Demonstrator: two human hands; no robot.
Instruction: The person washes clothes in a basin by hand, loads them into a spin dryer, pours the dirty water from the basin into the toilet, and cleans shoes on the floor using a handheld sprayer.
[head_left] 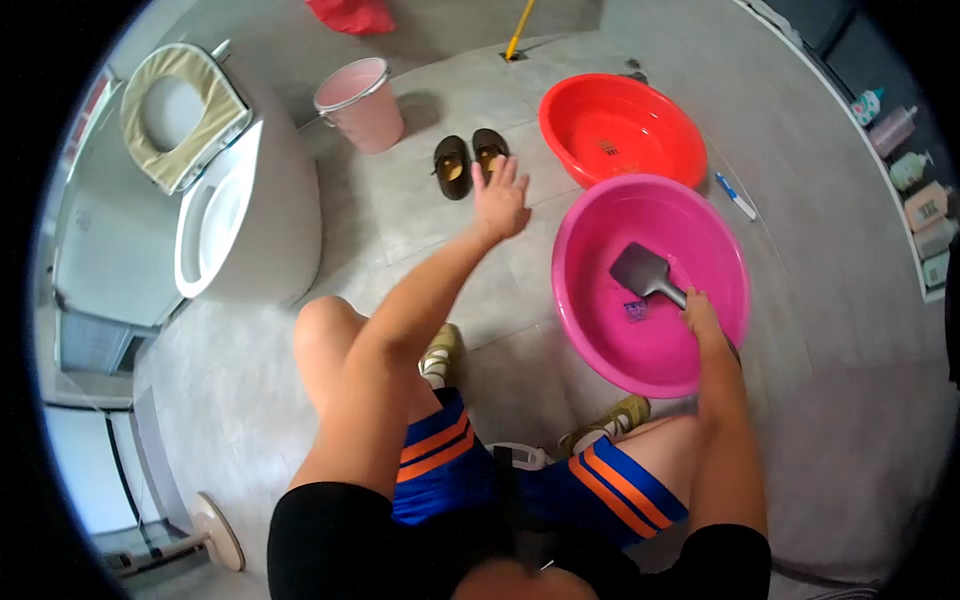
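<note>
My left hand (502, 202) is raised over the floor with its fingers spread and nothing in it. Just beyond it, in the head view, a pair of dark shoes (452, 168) stands on the tiles. My right hand (702, 312) is closed around the handle of a dark grey spatula (640, 270) with a broad flat blade. The blade is inside a pink basin (570, 330), pointing up and to the left, near a small purple label (636, 311) on the basin's bottom. Whether the blade touches the bottom, I cannot tell.
A red basin (565, 110) sits right behind the pink one. A blue and white brush (736, 196) lies to its right. Farther left are a pink bucket (360, 105) and a toilet (270, 210). Several bottles (910, 170) line a shelf at the right.
</note>
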